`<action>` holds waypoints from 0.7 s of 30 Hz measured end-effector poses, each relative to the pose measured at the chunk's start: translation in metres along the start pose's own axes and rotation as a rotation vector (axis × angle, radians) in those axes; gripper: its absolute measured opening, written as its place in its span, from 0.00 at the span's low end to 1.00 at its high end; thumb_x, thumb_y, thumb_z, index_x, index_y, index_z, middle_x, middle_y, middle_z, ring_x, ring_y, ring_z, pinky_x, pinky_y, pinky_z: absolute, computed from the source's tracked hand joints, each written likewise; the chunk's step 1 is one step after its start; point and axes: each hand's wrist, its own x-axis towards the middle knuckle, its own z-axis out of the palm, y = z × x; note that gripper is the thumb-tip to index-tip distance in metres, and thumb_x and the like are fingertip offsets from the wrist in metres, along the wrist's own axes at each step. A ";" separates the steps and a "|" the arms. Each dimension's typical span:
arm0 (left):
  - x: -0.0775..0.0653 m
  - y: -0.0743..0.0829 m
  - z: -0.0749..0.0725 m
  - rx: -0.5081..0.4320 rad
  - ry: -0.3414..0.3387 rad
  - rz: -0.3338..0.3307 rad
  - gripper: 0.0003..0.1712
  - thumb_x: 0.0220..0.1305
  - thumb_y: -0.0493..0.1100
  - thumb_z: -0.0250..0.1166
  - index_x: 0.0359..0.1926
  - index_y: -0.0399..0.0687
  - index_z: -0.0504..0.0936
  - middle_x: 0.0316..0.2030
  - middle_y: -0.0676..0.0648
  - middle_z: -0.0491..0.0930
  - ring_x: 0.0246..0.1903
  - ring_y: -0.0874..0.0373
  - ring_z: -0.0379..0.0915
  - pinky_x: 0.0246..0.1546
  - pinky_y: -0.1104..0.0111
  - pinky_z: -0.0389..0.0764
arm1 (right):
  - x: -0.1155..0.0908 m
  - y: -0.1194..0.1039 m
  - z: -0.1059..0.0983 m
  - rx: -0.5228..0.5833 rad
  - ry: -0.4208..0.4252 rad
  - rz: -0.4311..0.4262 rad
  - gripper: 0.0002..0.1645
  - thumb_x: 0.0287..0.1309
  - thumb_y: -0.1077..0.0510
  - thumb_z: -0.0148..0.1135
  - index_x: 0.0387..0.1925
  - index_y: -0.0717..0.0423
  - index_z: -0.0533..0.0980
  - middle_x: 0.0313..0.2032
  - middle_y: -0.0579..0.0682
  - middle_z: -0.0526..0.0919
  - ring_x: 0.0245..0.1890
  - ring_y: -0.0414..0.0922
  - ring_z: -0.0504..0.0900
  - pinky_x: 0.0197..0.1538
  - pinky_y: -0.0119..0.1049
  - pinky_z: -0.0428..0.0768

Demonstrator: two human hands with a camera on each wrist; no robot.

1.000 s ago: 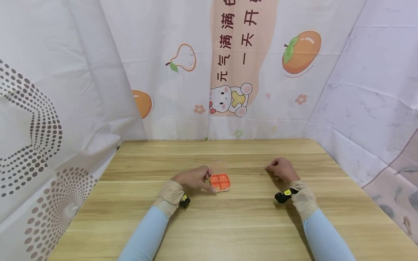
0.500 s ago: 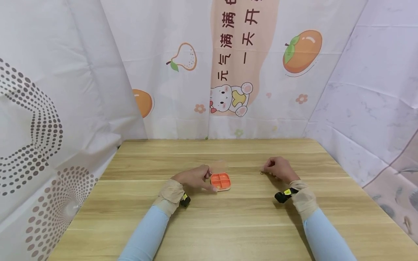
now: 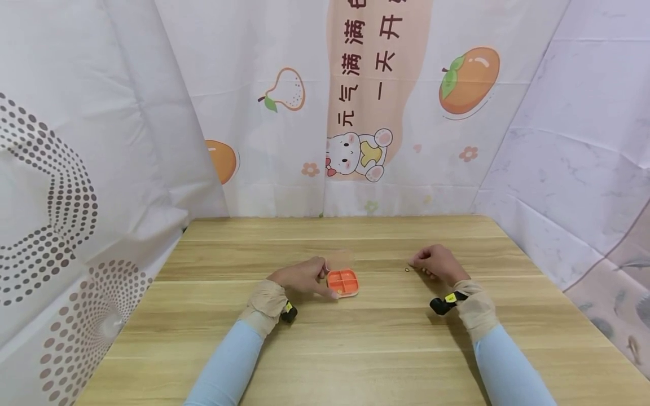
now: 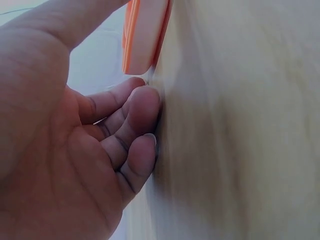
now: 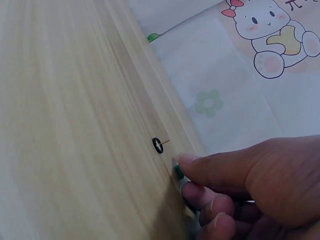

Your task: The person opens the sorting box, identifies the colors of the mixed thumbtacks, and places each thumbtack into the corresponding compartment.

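An orange pill box [image 3: 342, 283] with divided compartments lies on the table, its clear lid [image 3: 338, 260] folded back. A tiny yellowish piece [image 3: 339, 291] sits in the near-left compartment. My left hand [image 3: 303, 277] holds the box from the left, thumb along the near corner and fingers by the far-left side; in the left wrist view those fingers [image 4: 142, 107] are curled against the table. To the right, my right hand [image 3: 438, 264] pinches a small green piece [image 5: 178, 171] between thumb and forefinger. Beside the fingertips lies a dark round stud earring [image 5: 158, 145], its pin sticking up.
The wooden table [image 3: 355, 349] ends at a printed curtain [image 3: 284, 169] behind. More cloth hangs on the left and right. Black wrist cameras [image 3: 443, 305] are strapped below each hand, close over the table.
My right hand has shifted slightly left toward the earring, then back a little, staying beside it. The left hand and the pill box keep their places.
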 end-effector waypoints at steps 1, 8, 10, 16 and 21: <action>0.000 0.001 0.000 -0.005 0.003 -0.001 0.37 0.51 0.60 0.73 0.50 0.41 0.68 0.40 0.45 0.67 0.39 0.57 0.63 0.38 0.69 0.69 | 0.000 0.000 0.000 0.001 -0.001 -0.001 0.13 0.64 0.53 0.63 0.37 0.61 0.82 0.22 0.51 0.75 0.19 0.43 0.71 0.25 0.37 0.73; 0.000 0.000 0.002 -0.010 0.012 -0.005 0.37 0.51 0.61 0.74 0.49 0.42 0.68 0.40 0.45 0.67 0.38 0.57 0.63 0.37 0.69 0.69 | -0.003 -0.002 -0.003 -0.013 -0.018 -0.032 0.13 0.64 0.55 0.63 0.39 0.62 0.83 0.24 0.51 0.77 0.22 0.44 0.72 0.29 0.38 0.72; 0.000 0.000 0.002 0.000 0.011 -0.007 0.38 0.50 0.62 0.73 0.49 0.43 0.68 0.40 0.46 0.68 0.38 0.58 0.63 0.37 0.70 0.69 | -0.003 -0.003 -0.003 -0.023 -0.024 -0.047 0.12 0.65 0.57 0.61 0.39 0.63 0.83 0.23 0.52 0.77 0.22 0.45 0.71 0.29 0.38 0.71; 0.001 0.000 0.001 0.009 0.008 -0.004 0.37 0.50 0.62 0.73 0.49 0.43 0.68 0.40 0.46 0.68 0.38 0.58 0.63 0.37 0.70 0.69 | 0.001 -0.002 -0.003 0.201 -0.079 -0.021 0.14 0.71 0.58 0.53 0.37 0.67 0.77 0.22 0.50 0.72 0.19 0.40 0.66 0.25 0.34 0.68; 0.001 -0.002 0.001 -0.005 0.006 -0.002 0.37 0.51 0.62 0.73 0.49 0.43 0.67 0.40 0.46 0.67 0.38 0.58 0.63 0.37 0.70 0.69 | 0.005 0.003 -0.005 1.053 -0.387 -0.025 0.16 0.78 0.59 0.38 0.39 0.66 0.70 0.27 0.47 0.70 0.20 0.35 0.56 0.24 0.26 0.59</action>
